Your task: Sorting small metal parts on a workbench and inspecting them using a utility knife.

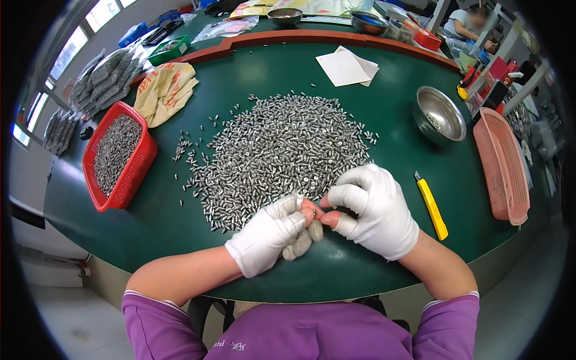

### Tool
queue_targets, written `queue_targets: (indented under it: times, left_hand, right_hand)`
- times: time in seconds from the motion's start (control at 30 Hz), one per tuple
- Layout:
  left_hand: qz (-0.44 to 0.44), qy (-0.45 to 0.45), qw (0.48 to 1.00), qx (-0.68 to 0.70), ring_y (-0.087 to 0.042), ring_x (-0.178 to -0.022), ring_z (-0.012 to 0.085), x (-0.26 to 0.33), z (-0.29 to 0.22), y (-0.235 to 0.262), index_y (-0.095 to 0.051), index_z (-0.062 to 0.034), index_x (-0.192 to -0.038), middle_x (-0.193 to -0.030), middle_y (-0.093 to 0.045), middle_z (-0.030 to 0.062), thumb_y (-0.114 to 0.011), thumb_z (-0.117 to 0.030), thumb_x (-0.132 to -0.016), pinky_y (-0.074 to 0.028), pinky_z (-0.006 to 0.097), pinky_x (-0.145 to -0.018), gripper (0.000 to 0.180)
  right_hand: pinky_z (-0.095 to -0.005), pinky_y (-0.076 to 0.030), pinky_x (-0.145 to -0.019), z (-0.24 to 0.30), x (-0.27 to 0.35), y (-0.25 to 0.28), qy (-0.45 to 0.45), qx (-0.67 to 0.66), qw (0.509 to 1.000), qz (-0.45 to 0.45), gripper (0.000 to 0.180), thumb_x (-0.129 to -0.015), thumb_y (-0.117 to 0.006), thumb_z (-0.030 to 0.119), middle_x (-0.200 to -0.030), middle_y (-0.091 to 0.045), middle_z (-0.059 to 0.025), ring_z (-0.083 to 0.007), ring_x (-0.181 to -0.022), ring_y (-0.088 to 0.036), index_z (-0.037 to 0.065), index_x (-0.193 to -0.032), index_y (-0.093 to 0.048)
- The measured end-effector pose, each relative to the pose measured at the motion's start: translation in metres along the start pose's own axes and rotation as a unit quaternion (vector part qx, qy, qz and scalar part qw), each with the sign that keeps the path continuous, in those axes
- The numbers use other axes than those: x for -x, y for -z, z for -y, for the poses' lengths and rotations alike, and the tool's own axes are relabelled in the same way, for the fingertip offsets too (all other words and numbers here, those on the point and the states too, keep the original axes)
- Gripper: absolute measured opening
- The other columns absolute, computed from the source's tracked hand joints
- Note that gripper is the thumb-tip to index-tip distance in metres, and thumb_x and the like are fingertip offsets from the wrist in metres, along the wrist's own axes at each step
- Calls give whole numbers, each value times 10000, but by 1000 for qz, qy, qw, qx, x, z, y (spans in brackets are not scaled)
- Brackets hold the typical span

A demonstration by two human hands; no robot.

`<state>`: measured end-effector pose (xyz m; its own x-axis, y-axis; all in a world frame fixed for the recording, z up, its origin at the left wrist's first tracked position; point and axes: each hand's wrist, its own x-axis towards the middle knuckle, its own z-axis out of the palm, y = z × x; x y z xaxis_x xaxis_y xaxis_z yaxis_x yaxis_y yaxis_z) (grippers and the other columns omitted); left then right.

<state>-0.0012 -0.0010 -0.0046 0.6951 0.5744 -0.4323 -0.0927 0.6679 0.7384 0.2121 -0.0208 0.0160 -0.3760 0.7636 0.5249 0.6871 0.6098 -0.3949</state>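
Observation:
A wide pile of small silvery metal pins [282,144] covers the middle of the green table. At the pile's near edge, my left hand [273,234] is closed, pinching one small metal pin [314,212] between bare thumb and fingertip. Its other fingers, in white glove cloth, curl underneath. My right hand [378,210] is close beside it, fingers bent, with the bare thumb and index tips slightly apart near the pin. No part shows between those two tips. Both hands wear white gloves with some fingertips uncovered.
On the left stands a red basket [147,153] of similar parts, near a yellowish cloth bag [165,93]. To the right are a yellow utility knife [432,207], a steel bowl [425,120] and a pink basket [489,174]. White cards [342,67] lie farther back. Another person [465,27] sits far right.

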Motion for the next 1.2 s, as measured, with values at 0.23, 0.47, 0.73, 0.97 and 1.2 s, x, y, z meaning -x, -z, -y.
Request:
queue_targets:
  times: [0.23,0.47,0.73,0.97,1.2]
  left_hand:
    - [-11,7,1000,-14,-471,-595,40,-1,-2,-1,-567,-97,-1029,-850,-635,25,-560,-218,-988,-340,175,-497,128]
    - [-14,9,1000,-26,-470,-586,37,0,-2,-2,-601,-94,-1056,-827,-641,13,-526,-279,-1010,-335,175,-498,205]
    - [-20,25,999,-15,-518,-620,32,0,-4,-2,-608,-100,-1057,-838,-651,2,-526,-345,-1007,-370,160,-519,263]
    - [5,-18,999,-42,-473,-575,42,-3,1,1,-580,-96,-992,-818,-644,27,-514,-343,-1015,-341,178,-475,257]
    - [4,-8,996,-93,-470,-579,37,-2,-3,-3,-582,-86,-1043,-832,-635,22,-488,-384,-1020,-346,183,-482,313]
  right_hand:
    - [-392,-479,-684,2,2,-4,23,10,1000,12,165,-705,-752,215,-841,-606,-37,-252,-769,-590,120,-795,-653]
    - [-380,-467,-726,4,4,-6,-11,66,998,-12,171,-730,-714,173,-904,-591,-30,-250,-847,-572,133,-877,-636]
    - [-380,-477,-712,-6,0,2,0,37,999,-39,213,-710,-728,135,-915,-631,-12,-246,-840,-598,138,-917,-678]
    - [-393,-486,-702,0,1,-6,-2,-44,999,23,154,-738,-739,186,-852,-636,-39,-267,-792,-610,120,-856,-664]
    - [-398,-480,-768,-3,-2,7,-36,-31,999,26,117,-780,-721,174,-883,-625,-51,-282,-850,-598,124,-856,-647]
